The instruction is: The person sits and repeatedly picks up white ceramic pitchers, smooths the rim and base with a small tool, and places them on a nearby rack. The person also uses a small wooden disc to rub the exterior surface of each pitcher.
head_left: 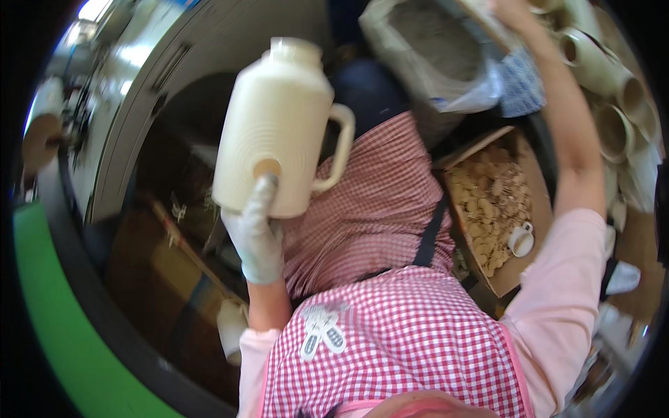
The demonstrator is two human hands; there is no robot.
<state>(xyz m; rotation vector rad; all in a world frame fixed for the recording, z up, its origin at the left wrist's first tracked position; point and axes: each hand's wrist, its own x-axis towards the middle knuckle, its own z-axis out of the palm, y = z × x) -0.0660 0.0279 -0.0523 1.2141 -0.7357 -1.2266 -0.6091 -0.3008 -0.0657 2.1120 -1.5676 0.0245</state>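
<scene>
Jug (279, 118) held up left of centre, in front of the seated person's lap, neck away, handle (343, 146) to the right. Left hand (258, 240), in a pale thin glove, grips it low: thumb pressed on the front wall at a round tan spot (267, 168), other fingers hidden behind or under. Right hand (512, 14) at the far right, beyond the bag, cut by the view's edge; cannot tell whether its fingers are clenched or loose. Jug judged stiff, hollow, of middling weight; looks like unglazed clay, so probably brittle, chalky-smooth, a little slippery in a glove. Best hold: base plus body wall; the handle joint and thin neck look weaker. Surface matt cream, fine concentric ridges around the spot, shoulder sloping to a short neck. Bag (453, 104) translucent, crinkled, grey stuff inside. Near it, a cardboard box (538, 174) of flat tan discs (481, 205) and one small white cup (521, 239). More cream vessels (614, 132) lie far right. Apron (404, 327) red-white check, soft cloth.
</scene>
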